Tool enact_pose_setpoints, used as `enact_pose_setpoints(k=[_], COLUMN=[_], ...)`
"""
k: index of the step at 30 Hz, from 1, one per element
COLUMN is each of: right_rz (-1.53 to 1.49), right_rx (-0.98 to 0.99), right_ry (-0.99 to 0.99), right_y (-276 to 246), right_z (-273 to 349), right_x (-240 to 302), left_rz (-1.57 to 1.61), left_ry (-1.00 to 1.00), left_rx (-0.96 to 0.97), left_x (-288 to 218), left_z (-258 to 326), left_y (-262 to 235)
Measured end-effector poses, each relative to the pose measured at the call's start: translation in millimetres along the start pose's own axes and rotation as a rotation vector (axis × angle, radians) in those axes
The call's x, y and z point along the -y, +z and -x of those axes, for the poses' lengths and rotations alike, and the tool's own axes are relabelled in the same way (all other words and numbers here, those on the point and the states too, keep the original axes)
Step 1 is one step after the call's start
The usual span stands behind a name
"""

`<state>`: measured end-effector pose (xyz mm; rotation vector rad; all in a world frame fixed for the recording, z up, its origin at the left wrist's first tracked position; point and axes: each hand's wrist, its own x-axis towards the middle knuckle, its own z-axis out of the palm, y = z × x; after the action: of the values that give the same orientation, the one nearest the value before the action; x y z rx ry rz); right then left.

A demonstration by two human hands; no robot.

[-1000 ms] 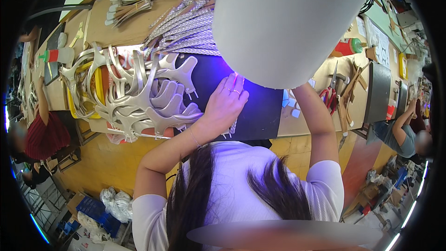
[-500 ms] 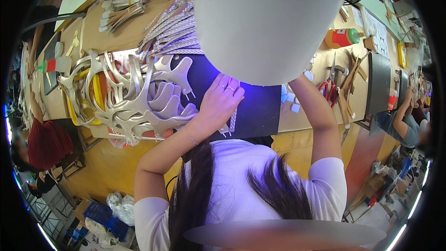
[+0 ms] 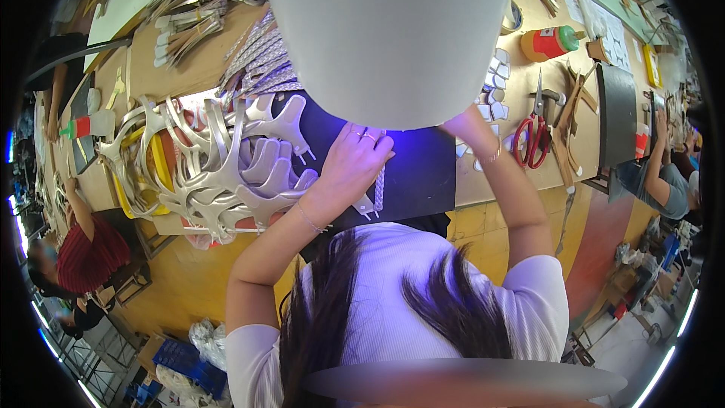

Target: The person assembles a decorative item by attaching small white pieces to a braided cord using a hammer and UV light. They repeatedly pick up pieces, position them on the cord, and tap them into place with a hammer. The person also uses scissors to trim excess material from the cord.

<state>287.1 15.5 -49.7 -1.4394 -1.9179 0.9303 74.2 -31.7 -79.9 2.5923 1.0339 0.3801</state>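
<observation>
While the left hand (image 3: 355, 162) lies flat, fingers together and extended, on the dark work mat (image 3: 423, 174) at the desk's near edge, it presses on a narrow pale strap piece (image 3: 380, 185) that shows just beyond its fingertips; the grip is open, palm down, enclosing nothing. Right hand: hidden behind the large white lampshade (image 3: 389, 30), only the forearm and wrist (image 3: 491, 155) visible, so its grip cannot be told. Violet light falls on the mat under the shade.

Judged step: pressing or smoothing a strap piece down on the mat. Next move would call for keeping the strip aligned under the fingertips and firm, even pressure along its length.

Strap lies directly under and just ahead of the left fingers, touching them. Silver-grey cut sandal pieces (image 3: 226, 166) are heaped toward the desk's left side, just beside the left wrist. Red-handled scissors (image 3: 532, 132) lie toward the right edge, and an orange glue bottle (image 3: 551, 41) near the far right corner.
</observation>
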Motion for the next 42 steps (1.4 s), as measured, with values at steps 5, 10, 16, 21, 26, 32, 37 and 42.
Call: enact_pose_setpoints(k=[5,10,16,21,26,32,37,42], right_rz=[0.145,0.357,0.354,0.33,0.33,0.395,0.343,-0.448], right_rx=[-0.054,-0.186,-0.198,-0.173,-0.176,-0.118,-0.086,0.14], right_ry=[0.011,-0.004,0.018,0.043,0.029,0.029,0.019,0.487], right_y=[40.3,65.1,68.8,69.4,69.1,65.8,53.5,44.2], right_z=[50.2,65.1,65.8,67.6,68.0,68.1,68.1,67.3], right_x=[7.9,13.5,13.4,11.1,10.2,9.6,10.1,11.2], left_rz=[0.042,0.015,0.105,0.157,0.166,0.185,0.172,0.19], left_ry=[0.012,0.012,-0.042,-0.114,-0.107,-0.109,-0.135,-0.143], left_rx=[-0.048,-0.068,-0.074,-0.019,-0.049,-0.051,-0.035,-0.054], left_x=[2.9,2.7,0.4,-0.1,0.5,0.5,-1.4,-2.1], left_z=[2.6,1.8,0.9,3.6,5.6,5.5,2.8,3.5], left_y=[4.1,7.8,5.5,5.5,7.6,6.4,3.8,3.6])
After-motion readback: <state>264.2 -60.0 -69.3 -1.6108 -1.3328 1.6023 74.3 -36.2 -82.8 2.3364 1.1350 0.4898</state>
